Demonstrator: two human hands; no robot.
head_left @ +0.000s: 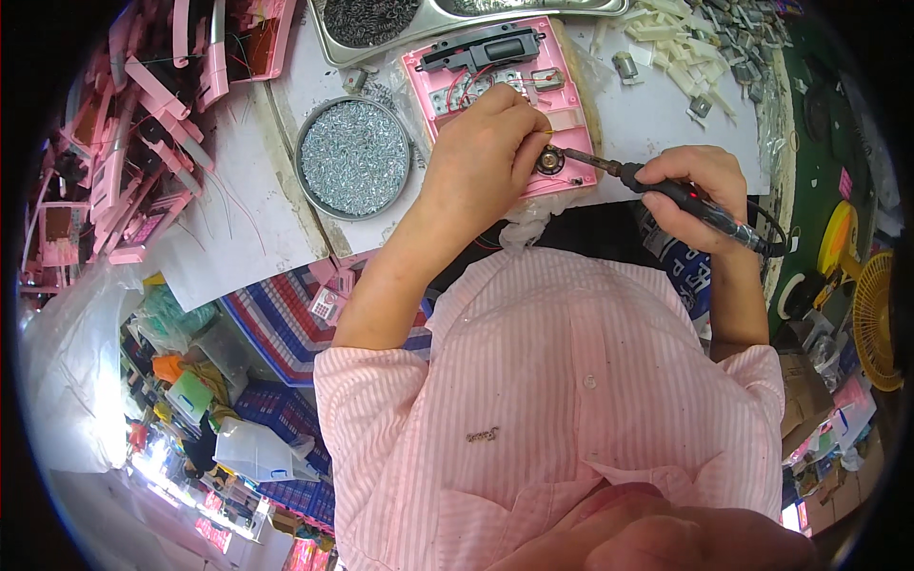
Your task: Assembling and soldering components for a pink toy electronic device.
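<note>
A pink plastic housing (577, 116) lies open on the table in front of me. Across its far end sits a black module (490, 52), with a small metal motor (547, 79) and red wires below it. My right hand (703, 179) is wrapped round the dark handle of a soldering iron (678, 194). The iron's tip points left, at the edge of a small round speaker (549, 161) in the near part of the housing. Over the housing's left side, my left hand (487, 147) is closed, its fingertips beside the speaker; what they pinch is hidden.
Left of the housing stands a round dish (407, 181) of small screws. A metal tray (330, 49) with dark springs lies beyond it. Pink casings (143, 171) pile up at far left, white plastic parts (662, 38) and motors at far right. A yellow fan (876, 324) stands right.
</note>
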